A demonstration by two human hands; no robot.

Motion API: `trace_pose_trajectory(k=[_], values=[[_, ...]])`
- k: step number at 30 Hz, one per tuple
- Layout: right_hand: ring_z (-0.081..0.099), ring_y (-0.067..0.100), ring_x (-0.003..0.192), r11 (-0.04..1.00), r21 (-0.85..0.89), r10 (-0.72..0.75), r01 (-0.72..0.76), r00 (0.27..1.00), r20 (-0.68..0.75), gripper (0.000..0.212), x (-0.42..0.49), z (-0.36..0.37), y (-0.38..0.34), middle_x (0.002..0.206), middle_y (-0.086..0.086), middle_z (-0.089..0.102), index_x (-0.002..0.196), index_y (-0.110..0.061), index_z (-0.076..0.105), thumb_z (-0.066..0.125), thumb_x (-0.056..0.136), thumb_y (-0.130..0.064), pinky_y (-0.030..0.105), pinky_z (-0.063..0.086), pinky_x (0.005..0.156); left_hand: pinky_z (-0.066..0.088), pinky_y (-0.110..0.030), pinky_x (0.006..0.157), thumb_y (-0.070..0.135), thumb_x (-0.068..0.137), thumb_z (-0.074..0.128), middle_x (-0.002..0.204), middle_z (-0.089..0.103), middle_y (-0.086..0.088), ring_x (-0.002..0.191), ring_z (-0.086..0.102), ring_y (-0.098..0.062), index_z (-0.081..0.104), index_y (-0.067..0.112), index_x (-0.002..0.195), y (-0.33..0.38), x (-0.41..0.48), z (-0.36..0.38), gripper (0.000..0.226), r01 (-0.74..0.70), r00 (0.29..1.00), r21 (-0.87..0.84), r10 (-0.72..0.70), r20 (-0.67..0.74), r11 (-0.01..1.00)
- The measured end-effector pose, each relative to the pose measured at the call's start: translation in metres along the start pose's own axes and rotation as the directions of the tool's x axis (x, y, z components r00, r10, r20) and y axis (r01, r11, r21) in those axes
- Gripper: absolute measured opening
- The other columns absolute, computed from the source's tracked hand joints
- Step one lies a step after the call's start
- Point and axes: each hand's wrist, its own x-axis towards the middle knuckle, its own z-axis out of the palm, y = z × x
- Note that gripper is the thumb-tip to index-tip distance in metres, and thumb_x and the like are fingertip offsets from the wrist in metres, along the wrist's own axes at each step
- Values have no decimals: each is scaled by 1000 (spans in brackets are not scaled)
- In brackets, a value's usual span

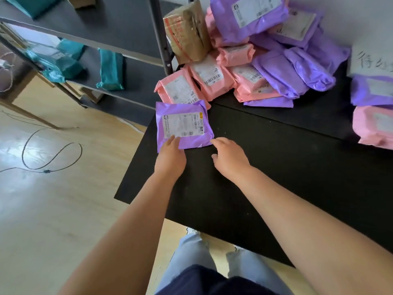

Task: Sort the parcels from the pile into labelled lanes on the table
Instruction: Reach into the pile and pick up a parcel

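Head view: purple parcel (184, 124) lies at the bench's (276, 167) left edge.
I see the left hand (170, 156) resting flat on it and the right hand (230, 157) relaxed beside it, gripping nothing. A careless push could slide it onto the floor.

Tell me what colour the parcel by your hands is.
The parcel is purple; head view.

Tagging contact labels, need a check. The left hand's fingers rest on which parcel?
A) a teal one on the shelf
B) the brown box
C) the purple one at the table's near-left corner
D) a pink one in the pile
C: the left hand has its fingers on the near edge of the purple parcel, which lies label up at the corner of the black table, nearer than the pile.
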Motion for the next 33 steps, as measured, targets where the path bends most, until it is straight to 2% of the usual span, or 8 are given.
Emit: trace_pose_trajectory(k=[4,10,16,21,23,25,30,33], values=[[28,25,144,994,-100,-35,38,999,31,56,16,17,-6,156,4,33,149,-13,34,52,96,-10,42,21,120,18,-41,123,11,103,37,165,15,-4,153,9,-22,23,13,156,-17,21,7,54,-125,988,173,107,111,977],[19,23,149,995,-101,7,-3,999,40,62,26,28,-5,159,4,26,154,-19,26,51,97,-12,44,12,124,15,-39,122,22,104,40,163,22,-1,151,17,-22,29,17,154,-17,13,20,51,-258,964,325,218,156,910],[28,25,143,993,-102,63,-64,998,-10,49,11,31,13,152,3,37,150,-24,40,47,101,-17,40,14,122,31,-36,109,16,102,40,147,46,1,132,43,-25,52,20,141,-8,2,27,40,-319,946,312,284,154,895],[39,24,136,990,-122,65,-74,995,-79,39,-3,26,41,139,1,52,136,-23,59,48,100,-17,41,20,122,50,-37,95,10,101,42,141,51,-2,119,56,-24,50,21,142,13,4,30,43,-327,939,244,287,188,913],[41,23,136,986,-143,68,-80,993,-93,36,-11,26,50,138,0,54,133,-20,60,49,99,-17,42,22,122,53,-34,88,11,101,43,139,53,0,120,53,-20,55,22,139,23,5,31,41,-364,931,202,347,116,909],[40,22,139,983,-155,80,-96,991,-104,35,-19,29,58,143,0,51,134,-20,57,50,100,-19,41,22,122,50,-31,89,12,100,48,140,52,2,124,46,-19,56,22,137,29,6,33,40,-404,915,180,398,74,897],[28,26,148,986,-97,119,-132,984,-133,36,-29,33,71,154,0,41,135,-19,56,53,101,-31,43,16,123,38,-31,103,7,93,54,145,48,4,132,37,-20,59,22,135,25,9,49,44,-444,894,208,418,158,871],[19,26,152,974,-96,187,-205,968,-170,41,-37,40,71,160,1,31,142,-20,48,51,102,-28,44,12,124,42,-31,100,9,95,53,145,46,7,132,35,-18,61,22,134,20,1,59,41,-438,896,186,411,167,879]])
